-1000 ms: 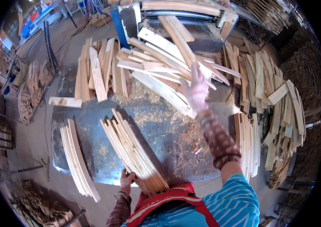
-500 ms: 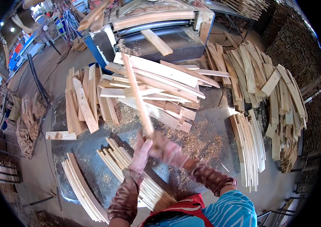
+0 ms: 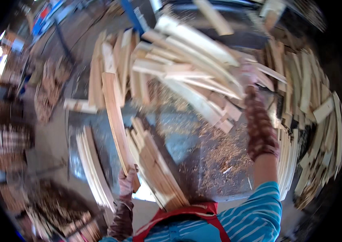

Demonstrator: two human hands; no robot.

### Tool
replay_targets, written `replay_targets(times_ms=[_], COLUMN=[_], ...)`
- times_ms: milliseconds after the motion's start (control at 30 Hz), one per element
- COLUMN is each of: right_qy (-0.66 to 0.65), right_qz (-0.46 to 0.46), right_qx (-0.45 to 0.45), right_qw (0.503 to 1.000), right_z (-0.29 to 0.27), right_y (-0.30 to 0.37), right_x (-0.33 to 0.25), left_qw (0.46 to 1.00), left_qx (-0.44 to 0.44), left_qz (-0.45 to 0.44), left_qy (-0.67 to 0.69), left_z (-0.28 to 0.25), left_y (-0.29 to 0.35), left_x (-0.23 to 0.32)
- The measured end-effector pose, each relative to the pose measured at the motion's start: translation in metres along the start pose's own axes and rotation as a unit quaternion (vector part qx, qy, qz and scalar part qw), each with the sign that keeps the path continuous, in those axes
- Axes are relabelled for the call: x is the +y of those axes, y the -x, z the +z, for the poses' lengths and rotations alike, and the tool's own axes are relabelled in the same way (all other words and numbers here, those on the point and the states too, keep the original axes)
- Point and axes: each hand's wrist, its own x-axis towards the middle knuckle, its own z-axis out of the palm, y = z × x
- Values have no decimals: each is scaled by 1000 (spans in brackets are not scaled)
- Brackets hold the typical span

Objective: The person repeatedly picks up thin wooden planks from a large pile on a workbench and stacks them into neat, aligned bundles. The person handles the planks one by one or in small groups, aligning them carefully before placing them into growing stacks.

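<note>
Progress looks partial, prob. somewhere mid-job. Done, as far as we can judge: L row, mid row & R row, each w/ pieces packed side by side. L row & mid row lie on the dark surface, near ends seeming to jut past its front edge; R row is partly behind our R forearm, so we can't tell what it rests on. Left to do, prob.: loose heap at the far side, pieces crossed at all angles, + back-left pile & R pile, both rougher than the rows.

Our long board, slightly curved, isn't in any row yet. Its near end sits in our L hand, fingers wrapped round & pinching it. The rest runs up & away from those fingers, just left of mid row, btwn that & L row; far end overlaps back-left pile in view, can't tell if touching.

Our R hand is stretched out at the right end of loose heap, well apart from long board. It's blurred, so we can't tell if its fingers are spread, pressed together or pinching a piece; nearest to them are heap ends.
</note>
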Motion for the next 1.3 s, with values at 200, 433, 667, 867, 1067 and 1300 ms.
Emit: replay_targets(times_ms=[200,433,667,867,1067,1300], right_qy=[54,66,-328,-434,-249,-85], right_qz=[-86,-130,-48,-132,-233,-122], right_qx=[91,-11,138,38,121,142], right_qw=[991,989,933,890,932,978], right_z=[24,84,129,111,57,-2], right_y=[39,139,389,488,404,255], right_x=[40,94,30,-30,-61,-85], left_qw=[980,921,875,940,989,985], left_qx=[183,73,110,-271,-119,142], left_qz=[-41,-215,-4,-75,-79,-55], left_qy=[-63,-317,-472,193,33,-85], left_z=[-52,19,19,142,102,-47], left_y=[113,116,81,82,72,85], left_x=[-132,-99,-82,27,42,-73])
